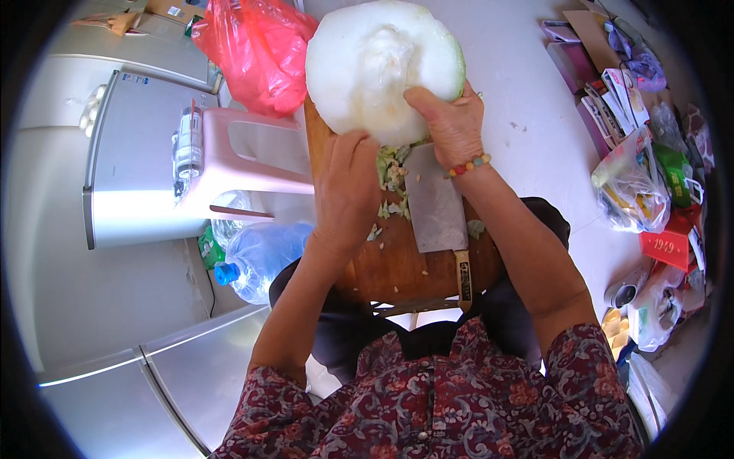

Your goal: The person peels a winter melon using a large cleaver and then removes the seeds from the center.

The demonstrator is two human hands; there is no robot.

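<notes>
A large cut piece of winter melon [338, 63], with pale flesh and a green rind, is tilted up over a wooden cutting board [367, 269]. My right hand [453, 117] grips its right side, thumb on the cut face near the hollow, pulpy core. At the melon's lower edge is my left hand [347, 183], its fingers bent; whether they pinch anything is hidden. Below the melon, a cleaver [436, 201] lies flat on the board, its handle towards me. Green and pale vegetable scraps [393, 175] and a few loose seeds are scattered left of the blade.
Beyond the board's left side sit a red plastic bag [258, 57] and a pink plastic stool [246, 155]. A large blue-tinted water bottle [266, 258] lies by my left knee, near a small fridge [155, 155]. Bags, boxes and papers [619, 103] line the floor at right.
</notes>
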